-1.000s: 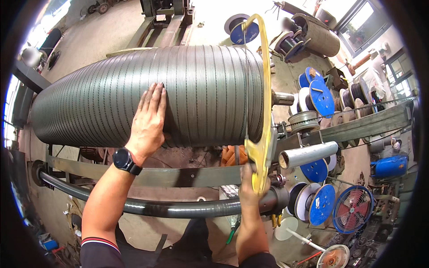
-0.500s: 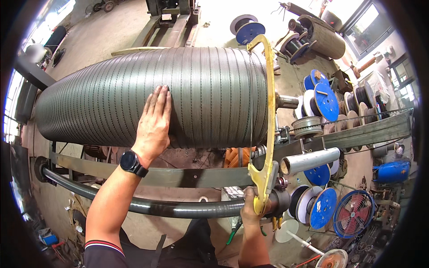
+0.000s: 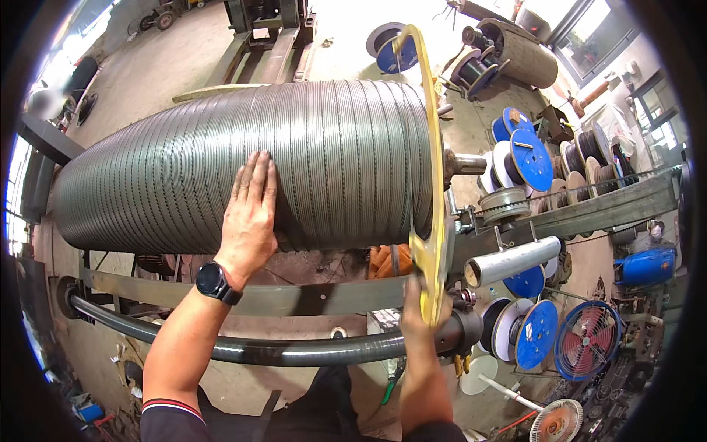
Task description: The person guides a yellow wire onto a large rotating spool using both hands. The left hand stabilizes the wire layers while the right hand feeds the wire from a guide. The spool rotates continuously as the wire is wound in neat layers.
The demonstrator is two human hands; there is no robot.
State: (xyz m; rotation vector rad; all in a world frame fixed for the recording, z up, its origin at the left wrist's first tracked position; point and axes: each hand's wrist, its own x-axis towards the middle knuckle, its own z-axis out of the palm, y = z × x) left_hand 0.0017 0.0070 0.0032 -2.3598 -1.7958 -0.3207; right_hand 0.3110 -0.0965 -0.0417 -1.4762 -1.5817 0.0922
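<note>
A large dark grey roll (image 3: 331, 162), wound in close ridged bands, lies across the middle. My left hand (image 3: 250, 225) rests flat on its near side, fingers stretched out and held together, a black watch on the wrist. Toward the roll's right end my right hand (image 3: 426, 306) is wrapped around the handle of a yellow hacksaw (image 3: 436, 158). The saw's frame points away from me, with its thin blade along the roll's right end part. Motion blurs the right hand and handle, and I cannot tell how deep the blade sits.
A black curved bar (image 3: 294, 352) and a flat metal beam (image 3: 294, 296) run across in front of the roll. On the right are a metal tube (image 3: 513, 261), blue-sided spools (image 3: 535, 335) and a caged fan (image 3: 587, 340). A forklift (image 3: 276, 51) stands beyond the roll.
My right hand has pushed the hacksaw forward, away from me, so its far end reaches farther beyond the roll. My left hand stays on the roll. The view has shifted slightly.
</note>
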